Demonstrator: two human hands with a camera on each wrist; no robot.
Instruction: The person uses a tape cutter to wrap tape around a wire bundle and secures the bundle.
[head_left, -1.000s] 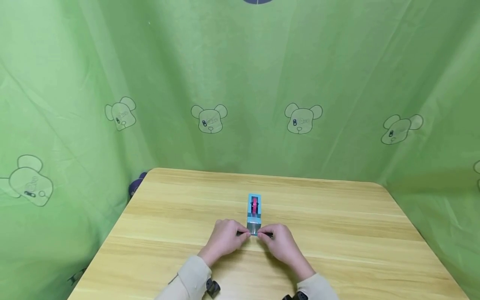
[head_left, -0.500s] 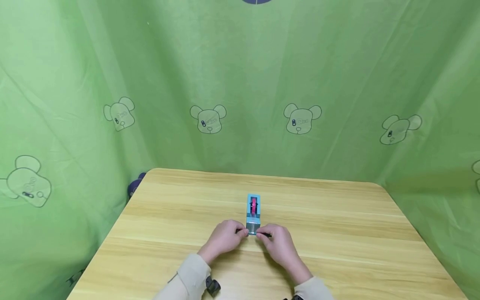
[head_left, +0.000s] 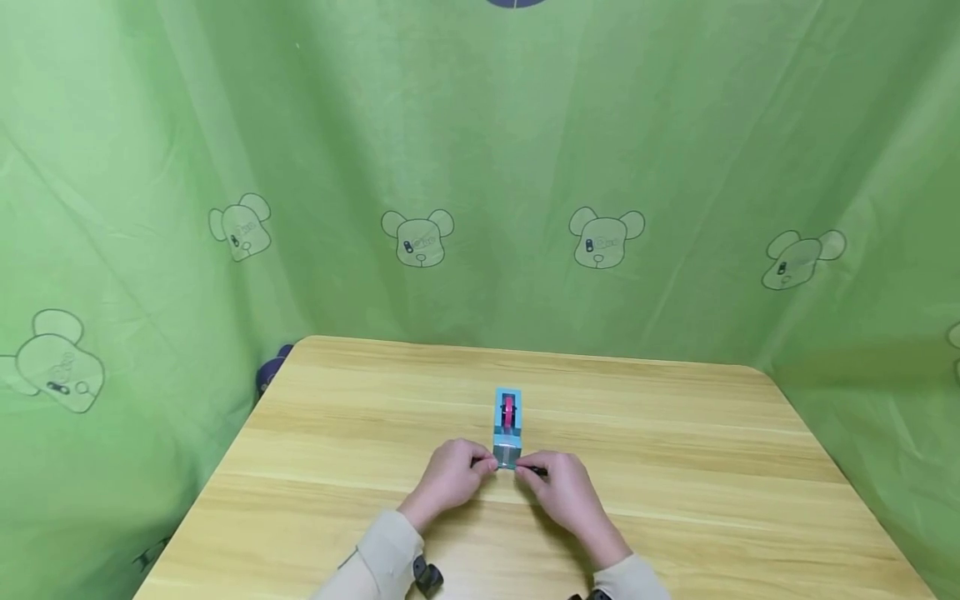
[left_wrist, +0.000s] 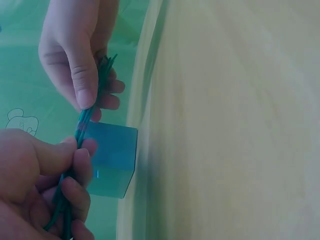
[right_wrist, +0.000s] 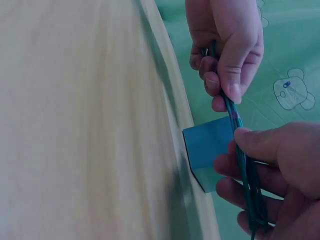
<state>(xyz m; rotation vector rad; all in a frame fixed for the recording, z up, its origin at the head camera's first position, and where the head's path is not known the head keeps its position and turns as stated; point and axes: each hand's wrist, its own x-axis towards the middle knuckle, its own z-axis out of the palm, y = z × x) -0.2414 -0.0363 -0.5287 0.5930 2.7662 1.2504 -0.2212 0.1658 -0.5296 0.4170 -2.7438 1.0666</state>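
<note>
A blue tape dispenser [head_left: 507, 440] with a pink reel [head_left: 508, 412] stands on the table, just beyond both hands. My left hand [head_left: 450, 473] pinches one part of a narrow bundle of thin dark-green strands [left_wrist: 81, 126] between thumb and fingers. Farther along the same bundle, my right hand [head_left: 567, 492] grips it likewise. A short stretch with a purplish band [right_wrist: 235, 115] shows between the two thumbs. Loose ends stick out past the right hand's fingers in the left wrist view. The dispenser's blue front lies behind the bundle in both wrist views.
The wood-grain table [head_left: 675, 433] has rounded back corners. A green curtain [head_left: 510, 150] printed with bear heads hangs around its back and sides. A dark purple object [head_left: 272, 371] shows past the table's back left corner.
</note>
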